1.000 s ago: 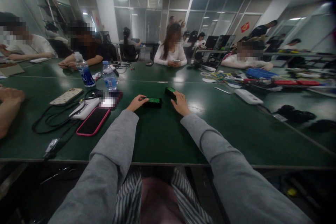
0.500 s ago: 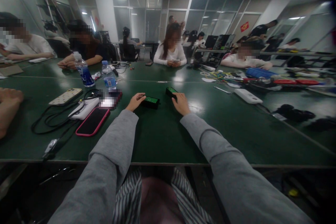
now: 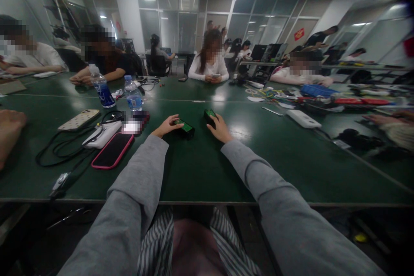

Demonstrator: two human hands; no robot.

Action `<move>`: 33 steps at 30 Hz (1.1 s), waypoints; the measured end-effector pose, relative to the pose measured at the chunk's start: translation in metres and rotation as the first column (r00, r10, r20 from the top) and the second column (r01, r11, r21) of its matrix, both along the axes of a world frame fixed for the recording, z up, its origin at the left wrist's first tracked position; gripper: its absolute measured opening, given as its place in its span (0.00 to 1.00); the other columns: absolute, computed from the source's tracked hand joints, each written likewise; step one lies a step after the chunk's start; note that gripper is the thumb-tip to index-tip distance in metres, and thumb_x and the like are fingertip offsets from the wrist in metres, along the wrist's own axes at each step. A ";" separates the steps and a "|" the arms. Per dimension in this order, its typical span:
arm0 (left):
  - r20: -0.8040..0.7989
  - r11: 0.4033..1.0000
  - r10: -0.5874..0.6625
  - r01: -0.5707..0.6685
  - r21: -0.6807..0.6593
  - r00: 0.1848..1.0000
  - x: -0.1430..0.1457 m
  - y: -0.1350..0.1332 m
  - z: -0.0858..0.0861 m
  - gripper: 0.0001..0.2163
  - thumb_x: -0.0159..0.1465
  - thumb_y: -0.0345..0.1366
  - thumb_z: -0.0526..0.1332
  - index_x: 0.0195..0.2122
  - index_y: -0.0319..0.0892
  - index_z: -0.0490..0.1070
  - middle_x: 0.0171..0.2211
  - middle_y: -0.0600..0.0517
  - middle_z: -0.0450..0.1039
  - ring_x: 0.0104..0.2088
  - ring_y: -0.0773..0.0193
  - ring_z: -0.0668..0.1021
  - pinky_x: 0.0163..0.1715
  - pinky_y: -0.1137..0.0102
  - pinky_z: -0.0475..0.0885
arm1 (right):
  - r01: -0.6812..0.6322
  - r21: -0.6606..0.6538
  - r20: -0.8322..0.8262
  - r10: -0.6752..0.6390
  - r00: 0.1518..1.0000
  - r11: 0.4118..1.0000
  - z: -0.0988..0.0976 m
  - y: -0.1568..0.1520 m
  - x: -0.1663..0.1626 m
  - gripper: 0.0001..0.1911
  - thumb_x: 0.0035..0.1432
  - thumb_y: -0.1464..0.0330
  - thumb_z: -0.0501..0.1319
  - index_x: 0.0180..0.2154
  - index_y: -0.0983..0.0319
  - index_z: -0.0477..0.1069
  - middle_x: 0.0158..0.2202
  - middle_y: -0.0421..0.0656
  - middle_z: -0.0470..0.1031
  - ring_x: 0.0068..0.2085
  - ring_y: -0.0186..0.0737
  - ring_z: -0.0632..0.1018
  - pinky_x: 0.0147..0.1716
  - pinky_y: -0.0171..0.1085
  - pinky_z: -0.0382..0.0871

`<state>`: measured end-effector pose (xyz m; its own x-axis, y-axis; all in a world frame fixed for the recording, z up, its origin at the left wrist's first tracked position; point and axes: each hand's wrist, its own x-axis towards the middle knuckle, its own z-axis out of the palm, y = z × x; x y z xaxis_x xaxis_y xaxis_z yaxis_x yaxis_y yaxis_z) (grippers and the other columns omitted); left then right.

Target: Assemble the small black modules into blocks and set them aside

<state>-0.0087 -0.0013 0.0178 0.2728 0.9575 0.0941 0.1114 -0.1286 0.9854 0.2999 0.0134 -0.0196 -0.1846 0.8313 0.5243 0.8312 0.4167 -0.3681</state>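
Note:
Two small black boxes with green, circuit-board-like tops are in the middle of the table. My left hand (image 3: 167, 126) grips the left end of the left box (image 3: 186, 127), thumb over its near side and fingers behind. This box is tilted, its right end lower and nearer me. My right hand (image 3: 220, 129) is closed around the right part of the right box (image 3: 208, 114), with the thumb on the near side. The fingers partly hide both boxes. A gap of bare green table separates the two hands.
To the left are a pink-edged phone (image 3: 113, 150), a white power strip (image 3: 102, 134), cables, a patterned phone (image 3: 79, 120) and two bottles (image 3: 133, 95). On the right lie another white power strip (image 3: 303, 119) and tangled wires. Other people sit around the table (image 3: 207, 172).
The left box has turned and tilted, its right end coming nearer me. My right thumb has spread along the right box. Another person's hand and sleeve have appeared at the right edge.

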 end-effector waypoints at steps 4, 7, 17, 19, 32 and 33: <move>-0.067 0.992 -0.095 0.100 0.072 0.993 -0.003 0.001 -0.004 0.48 0.45 0.39 0.74 0.65 0.42 0.53 0.65 0.38 0.56 0.64 0.51 0.62 0.63 0.56 0.57 | -0.085 0.013 -0.070 0.085 0.994 0.996 0.004 -0.011 -0.014 0.32 0.61 0.50 0.54 0.60 0.62 0.62 0.62 0.56 0.55 0.65 0.51 0.57 0.62 0.54 0.56; -0.130 0.986 -0.095 0.111 0.122 0.987 -0.005 0.003 -0.008 0.48 0.44 0.41 0.74 0.65 0.42 0.55 0.64 0.39 0.58 0.65 0.50 0.62 0.64 0.55 0.55 | -0.206 -0.021 -0.157 0.201 0.967 0.978 0.011 -0.021 -0.029 0.30 0.62 0.48 0.50 0.58 0.59 0.66 0.61 0.52 0.58 0.65 0.47 0.59 0.64 0.50 0.55; -0.170 0.986 -0.088 0.110 0.124 0.982 -0.009 0.013 -0.016 0.45 0.43 0.42 0.75 0.63 0.43 0.60 0.63 0.41 0.61 0.62 0.50 0.65 0.63 0.54 0.56 | -0.471 -0.141 -0.428 0.376 0.822 0.871 0.032 -0.047 -0.059 0.26 0.63 0.47 0.49 0.50 0.53 0.74 0.59 0.43 0.67 0.60 0.41 0.67 0.62 0.47 0.58; -0.157 0.986 -0.094 0.113 0.121 0.983 -0.009 0.011 -0.014 0.45 0.43 0.42 0.74 0.63 0.44 0.60 0.62 0.42 0.61 0.62 0.51 0.65 0.63 0.54 0.56 | -0.475 -0.162 -0.440 0.368 0.820 0.865 0.032 -0.048 -0.059 0.26 0.62 0.46 0.50 0.49 0.53 0.74 0.60 0.43 0.67 0.60 0.42 0.67 0.62 0.48 0.58; -0.159 0.987 -0.093 0.112 0.116 0.983 -0.012 0.012 -0.015 0.45 0.43 0.42 0.74 0.63 0.43 0.60 0.61 0.42 0.64 0.61 0.51 0.67 0.62 0.55 0.58 | -0.142 0.078 -0.370 0.161 0.915 0.987 0.034 -0.058 -0.066 0.22 0.64 0.51 0.50 0.37 0.61 0.72 0.37 0.46 0.70 0.39 0.41 0.72 0.43 0.42 0.70; -0.163 0.987 -0.085 0.106 0.121 0.983 -0.012 0.011 -0.014 0.44 0.43 0.42 0.75 0.62 0.43 0.61 0.61 0.42 0.64 0.61 0.51 0.67 0.62 0.55 0.58 | -0.143 0.100 -0.345 0.169 0.923 0.985 0.036 -0.060 -0.067 0.21 0.64 0.52 0.50 0.37 0.60 0.71 0.37 0.46 0.69 0.38 0.40 0.71 0.42 0.42 0.70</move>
<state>-0.0206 0.0097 0.0037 0.3836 0.9088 0.1639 0.2440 -0.2709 0.9311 0.2330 -0.0470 0.0162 -0.1017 0.7646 0.6365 0.5764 0.5667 -0.5887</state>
